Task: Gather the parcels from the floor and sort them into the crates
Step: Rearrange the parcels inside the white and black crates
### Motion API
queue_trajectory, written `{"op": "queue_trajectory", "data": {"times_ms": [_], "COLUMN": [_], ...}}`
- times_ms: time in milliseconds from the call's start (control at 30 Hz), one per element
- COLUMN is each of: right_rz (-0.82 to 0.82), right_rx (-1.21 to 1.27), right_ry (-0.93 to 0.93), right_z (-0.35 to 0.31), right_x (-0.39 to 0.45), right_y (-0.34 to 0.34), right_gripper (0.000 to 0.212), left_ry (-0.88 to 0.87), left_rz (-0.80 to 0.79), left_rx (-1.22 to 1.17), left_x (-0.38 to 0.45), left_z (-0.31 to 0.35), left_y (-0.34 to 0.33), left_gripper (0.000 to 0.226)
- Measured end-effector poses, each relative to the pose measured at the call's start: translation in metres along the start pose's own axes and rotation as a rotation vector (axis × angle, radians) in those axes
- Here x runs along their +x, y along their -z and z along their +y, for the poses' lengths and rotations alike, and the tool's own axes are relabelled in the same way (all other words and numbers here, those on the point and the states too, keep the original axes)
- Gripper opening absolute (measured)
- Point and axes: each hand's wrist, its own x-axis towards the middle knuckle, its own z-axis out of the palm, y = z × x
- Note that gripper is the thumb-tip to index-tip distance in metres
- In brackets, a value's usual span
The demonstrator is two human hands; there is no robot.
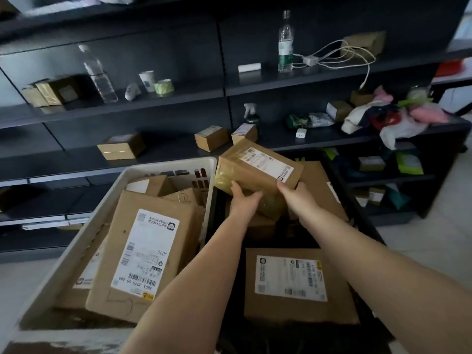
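A brown cardboard parcel with a white label is held tilted above the far end of the black crate. My left hand grips its near left underside, and my right hand grips its near right corner. The black crate holds a large labelled box at the front and further boxes behind, partly hidden by my arms. To the left, the white crate is filled with several parcels, a large labelled one lying on top.
Dark shelving stands right behind the crates, carrying small boxes, two water bottles, a paper cup, tape, a spray bottle, a charger cable and a heap of clothes at the right. Pale tiled floor shows at the right.
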Motion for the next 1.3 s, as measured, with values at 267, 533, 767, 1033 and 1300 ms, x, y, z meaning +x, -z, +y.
{"op": "queue_trajectory", "data": {"times_ms": [267,533,767,1033,1300], "right_rz": [-0.149,-0.268,-0.636,-0.729,-0.524], "right_rx": [-0.289,-0.646,-1.091,-1.423,-1.198], "right_ry": [0.059,0.136,0.185,0.150,0.198], "right_z": [0.000,0.019,0.047,0.072,0.054], "right_x": [-0.014,-0.041,-0.064,-0.062,-0.073], "right_y": [0.006,0.055,0.062,0.053,0.064], "right_gripper": [0.071,0.057,0.107,0.147,0.140], "left_ry": [0.018,-0.077,0.214,0.529,0.327], "left_rz": [-0.067,-0.083,-0.123,-0.310,-0.193], "left_rx": [-0.099,0.189,0.480,0.679,0.606], "left_x": [0.005,-0.026,-0.062,-0.089,-0.111], "left_z": [0.015,-0.024,-0.057,-0.079,-0.058], "left_y": [-0.004,0.003,0.000,0.008,0.012], "left_gripper": [0.092,0.068,0.087,0.108,0.092]}}
